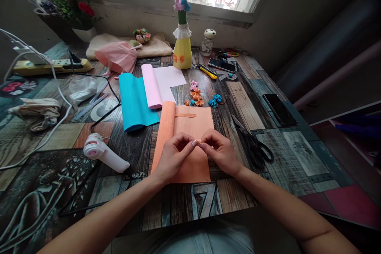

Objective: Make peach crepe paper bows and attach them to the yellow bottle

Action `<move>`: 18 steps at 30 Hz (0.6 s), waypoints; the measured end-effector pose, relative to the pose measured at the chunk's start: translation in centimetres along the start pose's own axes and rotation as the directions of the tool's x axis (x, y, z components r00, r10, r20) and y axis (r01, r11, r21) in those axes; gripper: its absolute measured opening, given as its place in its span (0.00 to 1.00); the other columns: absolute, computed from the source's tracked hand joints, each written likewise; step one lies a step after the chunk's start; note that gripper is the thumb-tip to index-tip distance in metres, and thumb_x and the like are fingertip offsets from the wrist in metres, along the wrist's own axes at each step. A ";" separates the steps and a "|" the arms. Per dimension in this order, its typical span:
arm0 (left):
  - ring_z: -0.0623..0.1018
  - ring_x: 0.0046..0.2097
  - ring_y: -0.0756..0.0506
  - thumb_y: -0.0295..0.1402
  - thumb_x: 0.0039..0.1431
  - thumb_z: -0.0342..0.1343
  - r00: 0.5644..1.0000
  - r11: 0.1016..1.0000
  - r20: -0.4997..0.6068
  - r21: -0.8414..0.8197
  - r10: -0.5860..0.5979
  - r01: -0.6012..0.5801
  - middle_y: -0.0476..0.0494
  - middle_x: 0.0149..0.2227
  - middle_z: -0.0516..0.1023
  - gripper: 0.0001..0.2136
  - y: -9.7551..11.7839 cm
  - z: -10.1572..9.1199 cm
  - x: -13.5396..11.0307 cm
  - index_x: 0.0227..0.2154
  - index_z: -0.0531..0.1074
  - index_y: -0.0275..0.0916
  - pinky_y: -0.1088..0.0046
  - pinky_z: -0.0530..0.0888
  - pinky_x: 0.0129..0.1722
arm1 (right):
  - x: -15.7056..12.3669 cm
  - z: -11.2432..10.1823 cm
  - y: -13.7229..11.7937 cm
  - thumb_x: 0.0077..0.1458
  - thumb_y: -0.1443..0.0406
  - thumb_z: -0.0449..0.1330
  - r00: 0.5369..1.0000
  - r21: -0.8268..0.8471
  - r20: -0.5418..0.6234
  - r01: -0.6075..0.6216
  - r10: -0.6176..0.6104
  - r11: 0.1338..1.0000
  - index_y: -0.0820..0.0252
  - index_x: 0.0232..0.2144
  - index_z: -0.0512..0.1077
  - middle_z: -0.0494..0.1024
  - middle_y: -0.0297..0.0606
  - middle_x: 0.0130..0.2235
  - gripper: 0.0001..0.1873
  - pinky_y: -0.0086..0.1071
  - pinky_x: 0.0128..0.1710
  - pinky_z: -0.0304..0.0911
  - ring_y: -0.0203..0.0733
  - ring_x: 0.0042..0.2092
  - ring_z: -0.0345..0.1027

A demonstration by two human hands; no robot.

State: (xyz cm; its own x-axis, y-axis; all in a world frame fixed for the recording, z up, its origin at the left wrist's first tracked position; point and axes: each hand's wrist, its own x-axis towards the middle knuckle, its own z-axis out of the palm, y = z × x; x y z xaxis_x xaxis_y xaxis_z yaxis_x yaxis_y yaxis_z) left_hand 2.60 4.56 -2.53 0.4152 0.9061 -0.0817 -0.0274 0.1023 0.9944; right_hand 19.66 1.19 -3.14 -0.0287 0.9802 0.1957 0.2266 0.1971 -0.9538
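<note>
My left hand [177, 151] and my right hand [219, 150] meet above an orange crepe paper sheet [193, 170], both closed in a pinch. Between the fingertips is a small piece of orange crepe paper [199, 141], mostly hidden. One side of the sheet is rolled up, and a narrow folded orange strip [186, 115] lies on it. Just beyond are small crumpled paper flowers in orange [196, 96], pink [194, 85] and blue [215, 100]. Black-handled scissors [253, 143] rest to the right of my right hand.
Blue [135, 103] and pink [152, 87] crepe rolls lie behind on the left. A white glue gun [105, 152] with a black cord sits left. A decorated yellow bottle [182, 51] stands at the back, near a yellow cutter [208, 72]. A phone [279, 109] lies right.
</note>
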 end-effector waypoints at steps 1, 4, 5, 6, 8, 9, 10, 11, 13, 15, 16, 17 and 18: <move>0.72 0.32 0.49 0.39 0.55 0.60 1.000 1.000 0.000 0.001 0.004 -0.004 0.49 0.28 0.73 0.10 0.0 0.0 0.0 0.28 0.72 0.36 0.75 0.68 0.35 | 0.0 0.0 0.0 0.57 0.61 0.62 1.000 0.019 0.001 -0.012 0.012 1.000 0.60 0.27 0.70 0.69 0.33 0.30 0.09 0.30 0.31 0.57 0.35 0.32 0.62; 0.72 0.33 0.49 0.39 0.56 0.59 0.999 0.998 -0.006 0.034 0.043 -0.043 0.49 0.28 0.72 0.10 -0.2 0.0 -0.1 0.28 0.72 0.37 0.75 0.68 0.34 | 0.1 -0.2 0.1 0.57 0.59 0.62 0.992 0.144 0.048 -0.126 0.121 0.981 0.60 0.28 0.71 0.68 0.31 0.27 0.11 0.28 0.28 0.56 0.33 0.28 0.60; 0.72 0.33 0.49 0.38 0.57 0.59 0.998 0.996 -0.008 0.056 0.065 -0.064 0.48 0.29 0.72 0.10 -0.3 -0.1 -0.1 0.28 0.72 0.37 0.74 0.68 0.34 | 0.2 -0.2 0.2 0.56 0.58 0.62 0.982 0.198 0.075 -0.183 0.171 0.963 0.60 0.29 0.72 0.67 0.30 0.26 0.12 0.28 0.26 0.54 0.32 0.26 0.58; 0.72 0.33 0.49 0.38 0.58 0.58 0.996 0.993 -0.008 0.081 0.089 -0.088 0.48 0.29 0.72 0.09 -0.3 -0.1 -0.2 0.28 0.72 0.37 0.74 0.68 0.34 | 0.2 -0.3 0.3 0.55 0.57 0.63 0.970 0.250 0.100 -0.238 0.220 0.938 0.61 0.29 0.72 0.66 0.29 0.24 0.13 0.27 0.24 0.53 0.31 0.24 0.57; 0.72 0.34 0.48 0.37 0.59 0.57 0.990 0.982 -0.004 0.132 0.138 -0.136 0.47 0.30 0.72 0.08 -0.5 -0.1 -0.3 0.29 0.72 0.37 0.73 0.68 0.35 | 0.2 -0.3 0.5 0.53 0.56 0.65 0.949 0.337 0.130 -0.316 0.289 0.887 0.61 0.28 0.71 0.65 0.28 0.23 0.14 0.27 0.22 0.51 0.30 0.22 0.55; 0.72 0.35 0.48 0.36 0.59 0.57 0.987 0.975 0.000 0.156 0.158 -0.156 0.47 0.30 0.72 0.08 -0.6 -0.1 -0.3 0.29 0.72 0.37 0.73 0.68 0.35 | 0.2 -0.3 0.5 0.52 0.56 0.65 0.942 0.363 0.135 -0.336 0.307 0.869 0.61 0.28 0.71 0.65 0.27 0.23 0.14 0.26 0.21 0.50 0.29 0.22 0.55; 0.72 0.35 0.48 0.36 0.60 0.57 0.985 0.970 0.003 0.175 0.173 -0.171 0.47 0.30 0.72 0.08 -0.6 -0.1 -0.3 0.29 0.72 0.37 0.73 0.68 0.35 | 0.2 -0.3 0.6 0.52 0.56 0.66 0.938 0.377 0.137 -0.346 0.318 0.859 0.61 0.27 0.71 0.65 0.27 0.22 0.14 0.26 0.21 0.50 0.29 0.21 0.55; 0.72 0.35 0.48 0.36 0.60 0.57 0.983 0.966 0.006 0.188 0.181 -0.179 0.47 0.30 0.72 0.08 -0.7 -0.1 -0.3 0.29 0.71 0.38 0.72 0.68 0.35 | 0.2 -0.3 0.6 0.51 0.56 0.66 0.937 0.381 0.135 -0.348 0.321 0.857 0.61 0.27 0.71 0.66 0.27 0.22 0.14 0.26 0.21 0.50 0.29 0.21 0.55; 0.72 0.35 0.48 0.36 0.60 0.56 0.983 0.964 0.014 0.195 0.182 -0.181 0.47 0.30 0.72 0.08 -0.7 -0.1 -0.3 0.29 0.71 0.38 0.72 0.68 0.35 | 0.2 -0.2 0.5 0.51 0.57 0.67 0.941 0.372 0.123 -0.338 0.315 0.864 0.61 0.27 0.71 0.65 0.27 0.22 0.14 0.26 0.21 0.50 0.29 0.21 0.54; 0.72 0.35 0.48 0.35 0.61 0.56 0.985 0.967 0.017 0.186 0.172 -0.172 0.47 0.31 0.72 0.07 -0.6 0.0 -0.2 0.29 0.71 0.38 0.72 0.68 0.35 | 0.2 -0.2 0.5 0.52 0.58 0.66 0.946 0.380 0.100 -0.323 0.309 0.867 0.61 0.26 0.71 0.65 0.27 0.21 0.13 0.26 0.21 0.49 0.29 0.21 0.54; 0.73 0.35 0.48 0.35 0.61 0.56 0.986 0.969 0.014 0.180 0.167 -0.167 0.47 0.31 0.72 0.07 -0.6 0.0 -0.2 0.30 0.72 0.38 0.72 0.68 0.35 | 0.2 -0.2 0.5 0.52 0.58 0.66 0.946 0.401 0.090 -0.321 0.312 0.858 0.61 0.26 0.72 0.66 0.27 0.21 0.13 0.25 0.21 0.49 0.29 0.21 0.55; 0.73 0.35 0.48 0.35 0.61 0.56 0.987 0.971 0.007 0.176 0.163 -0.162 0.47 0.31 0.73 0.07 -0.5 0.0 -0.2 0.30 0.72 0.38 0.73 0.69 0.35 | 0.2 -0.2 0.5 0.51 0.58 0.67 0.943 0.432 0.084 -0.327 0.323 0.841 0.62 0.26 0.72 0.66 0.27 0.21 0.13 0.25 0.21 0.49 0.29 0.21 0.55; 0.73 0.36 0.48 0.35 0.61 0.56 0.987 0.972 -0.001 0.173 0.159 -0.157 0.47 0.32 0.73 0.06 -0.5 0.0 -0.2 0.31 0.72 0.38 0.73 0.69 0.36 | 0.3 -0.2 0.4 0.51 0.58 0.67 0.936 0.470 0.085 -0.339 0.341 0.815 0.62 0.26 0.72 0.65 0.27 0.20 0.13 0.25 0.21 0.49 0.29 0.21 0.54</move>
State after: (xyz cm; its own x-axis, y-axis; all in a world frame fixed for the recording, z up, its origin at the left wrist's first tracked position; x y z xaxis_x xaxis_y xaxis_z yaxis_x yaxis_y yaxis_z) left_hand 2.52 4.34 -3.00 0.4048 0.9111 0.0777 0.0653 -0.1136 0.9914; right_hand 19.95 1.58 -3.46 -0.0323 0.9864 -0.1611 -0.2631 -0.1639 -0.9508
